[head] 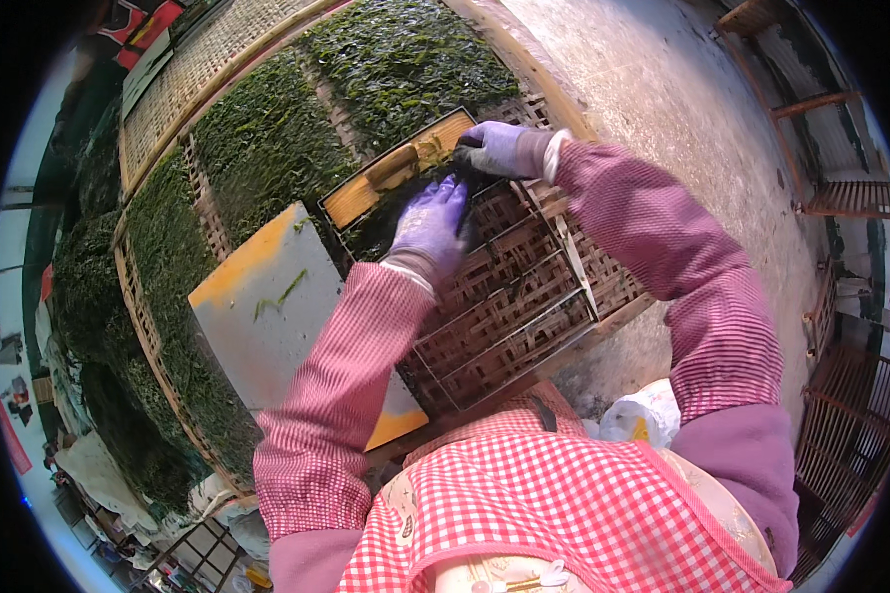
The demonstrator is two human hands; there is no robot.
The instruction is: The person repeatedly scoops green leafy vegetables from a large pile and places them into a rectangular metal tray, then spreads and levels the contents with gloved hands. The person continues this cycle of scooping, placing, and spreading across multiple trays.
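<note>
My left hand, in a purple glove, lies with fingers spread on dark green weed inside a thin metal frame. The palm side is hidden and its edge is blurred. My right hand, also gloved, is bent at the frame's far right corner. Dark weed shows under its fingers, and whether it grips any is unclear. Between the hands and the frame's far side sits a wooden board with a raised handle. Crossbars divide the frame's near part, with woven bamboo matting visible beneath.
Sheets of green weed cover the woven rack beyond the frame. A grey board with yellow corners lies at the left, bearing weed scraps. Dark weed heaps stand farther left. A wooden rail edges the rack beside the concrete floor.
</note>
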